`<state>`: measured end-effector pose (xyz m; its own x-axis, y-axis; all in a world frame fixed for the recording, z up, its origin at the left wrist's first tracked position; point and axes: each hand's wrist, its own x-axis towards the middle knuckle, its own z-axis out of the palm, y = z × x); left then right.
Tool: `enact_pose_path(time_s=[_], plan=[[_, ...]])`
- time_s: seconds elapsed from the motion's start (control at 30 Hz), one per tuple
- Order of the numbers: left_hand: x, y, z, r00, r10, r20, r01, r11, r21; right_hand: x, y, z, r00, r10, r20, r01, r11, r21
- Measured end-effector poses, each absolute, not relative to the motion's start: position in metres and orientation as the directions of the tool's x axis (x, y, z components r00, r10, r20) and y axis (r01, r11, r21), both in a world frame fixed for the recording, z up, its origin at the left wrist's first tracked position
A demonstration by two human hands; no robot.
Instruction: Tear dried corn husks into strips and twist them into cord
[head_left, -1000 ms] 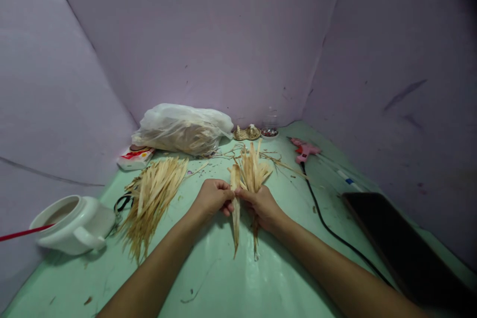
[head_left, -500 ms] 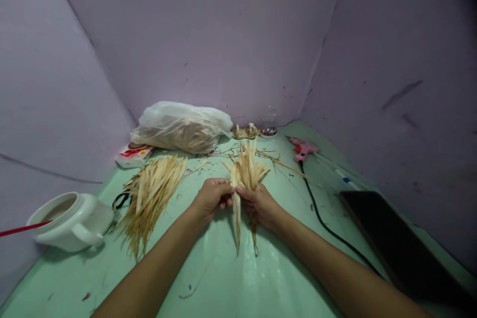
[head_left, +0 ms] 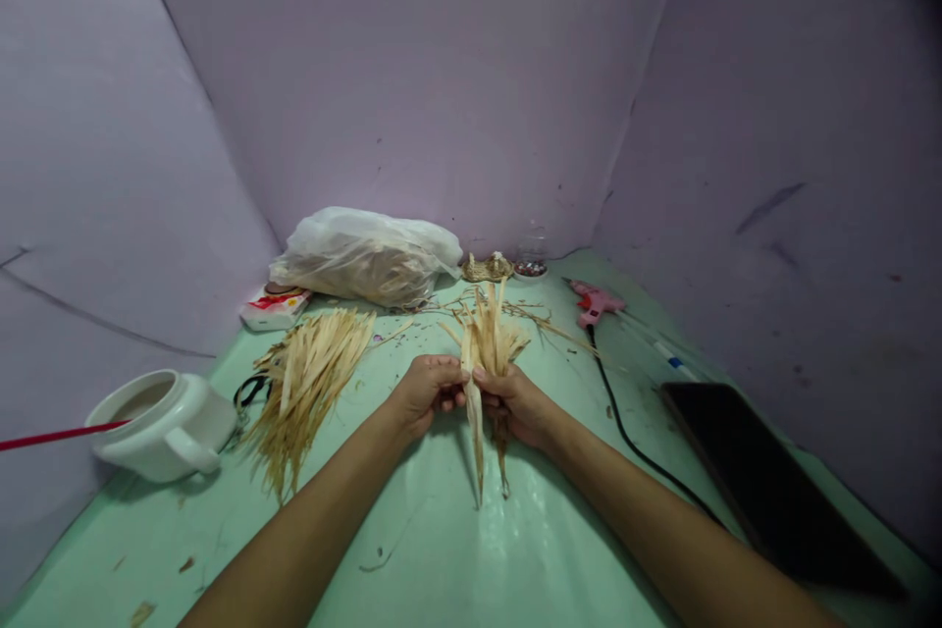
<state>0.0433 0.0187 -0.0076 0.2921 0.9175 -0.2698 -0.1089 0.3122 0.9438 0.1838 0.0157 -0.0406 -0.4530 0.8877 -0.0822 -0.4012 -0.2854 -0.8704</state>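
Between the thumb and fingers of my left hand (head_left: 423, 394) is a long, pale strip of dried leaf (head_left: 475, 437), its pointed end hanging down toward the table. My right hand (head_left: 521, 400) is closed around a fanned bundle of dried leaf strips (head_left: 492, 334), with the tips spreading upward and a darker tail below. Both hands meet where the single strip lies against the bundle's left side, and the right thumb reaches close to it. To the left, a pile of similar dried strips (head_left: 313, 378) lies on the green table (head_left: 434, 559).
A white pot (head_left: 166, 427) with a red stick stands at left. Behind are a full plastic bag (head_left: 368, 255), a small red-and-white box (head_left: 274, 310) and thin twigs. A pink glue gun (head_left: 598, 302) with its black cord and a dark tablet-like slab (head_left: 772, 481) lie at right.
The camera view has shifted slightly, moving the surroundings in the picture. Both hands keep their hold, and the single strip sits a little closer to the bundle.
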Motion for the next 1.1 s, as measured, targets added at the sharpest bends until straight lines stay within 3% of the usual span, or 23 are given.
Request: enact_pose_path(time_s=[0.4,0.57,0.73,0.9,1.1], plan=[[0.033,0.028,-0.015,0.319,0.914,-0.249,-0.175,0.316,0.933,0.180,0.014,-0.029,-0.408,0.902,-0.140,-0.441,-0.329,-0.835],[0.013,0.040,-0.013,0.294,0.919,-0.263,-0.183,0.325,0.928,0.188,0.015,-0.008,-0.353,0.899,-0.259,-0.548,-0.423,-0.722],[-0.009,0.049,-0.006,0.278,0.921,-0.273,-0.161,0.325,0.932,0.210,0.021,0.014,-0.343,0.922,-0.181,-0.547,-0.353,-0.759],[-0.005,0.046,0.001,0.262,0.918,-0.299,-0.060,0.324,0.944,0.204,0.019,0.011,-0.324,0.924,-0.201,-0.457,-0.340,-0.822],[0.021,0.033,0.008,0.323,0.887,-0.331,0.137,0.302,0.943,0.174,0.009,-0.016,-0.224,0.932,-0.285,-0.219,-0.333,-0.917]])
